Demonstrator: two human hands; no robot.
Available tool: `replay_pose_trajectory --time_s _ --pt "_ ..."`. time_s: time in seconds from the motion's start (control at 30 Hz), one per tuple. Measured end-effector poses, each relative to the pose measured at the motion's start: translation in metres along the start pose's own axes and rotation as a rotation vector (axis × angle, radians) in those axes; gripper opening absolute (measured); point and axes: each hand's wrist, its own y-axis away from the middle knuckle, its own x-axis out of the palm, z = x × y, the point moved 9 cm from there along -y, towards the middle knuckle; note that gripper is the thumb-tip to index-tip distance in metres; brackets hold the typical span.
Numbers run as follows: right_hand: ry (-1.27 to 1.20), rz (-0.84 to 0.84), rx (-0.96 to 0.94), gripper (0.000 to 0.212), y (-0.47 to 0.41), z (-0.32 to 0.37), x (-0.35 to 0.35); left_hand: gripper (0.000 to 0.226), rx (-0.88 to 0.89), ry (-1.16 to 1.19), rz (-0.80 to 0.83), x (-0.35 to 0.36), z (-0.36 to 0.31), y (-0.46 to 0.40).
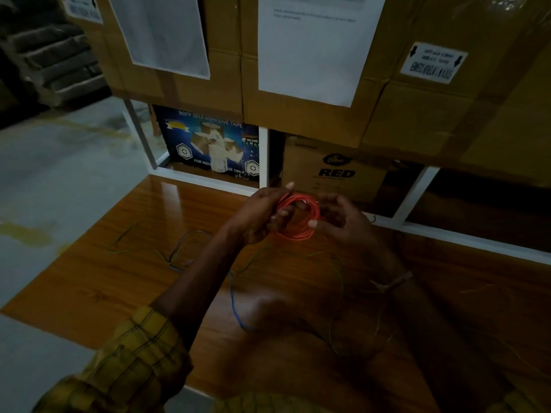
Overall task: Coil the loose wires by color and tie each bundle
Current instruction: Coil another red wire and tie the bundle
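A coil of red wire point(310, 217) is held upright above the wooden table point(125, 281), near its far edge. My left hand point(259, 216) grips the coil's left side, fingers passing through the loop. My right hand point(343, 219) closes on its right side, thumb pressed on the wire. Loose wires lie flat on the table: a blue wire point(234, 299) under my left forearm, a green wire point(340, 275) curving below my hands, and a tangle of blue and green wire point(179, 251) to the left.
Stacked cardboard boxes point(298, 120) with white paper labels stand on a white rack point(264, 156) just beyond the table. A blue tape carton point(208, 144) and a box marked RED point(337, 171) sit under them. Grey floor point(59, 174) lies left.
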Motion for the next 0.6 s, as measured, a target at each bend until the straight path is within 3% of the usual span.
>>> replay_pose_trajectory --time_s 0.23,0.43,0.6 --pt "-0.113 -0.122 -0.007 0.047 0.017 -0.007 0.011 0.043 -0.075 -0.018 -0.195 -0.020 0.024 -0.006" --pt "-0.151 -0.202 -0.041 0.038 0.027 -0.011 0.015 0.033 0.031 -0.288 -0.442 -0.023 0.035 -0.004" --pt "-0.156 -0.287 -0.018 0.022 0.032 -0.033 0.007 0.040 0.107 -0.386 -0.474 -0.009 0.038 -0.001"
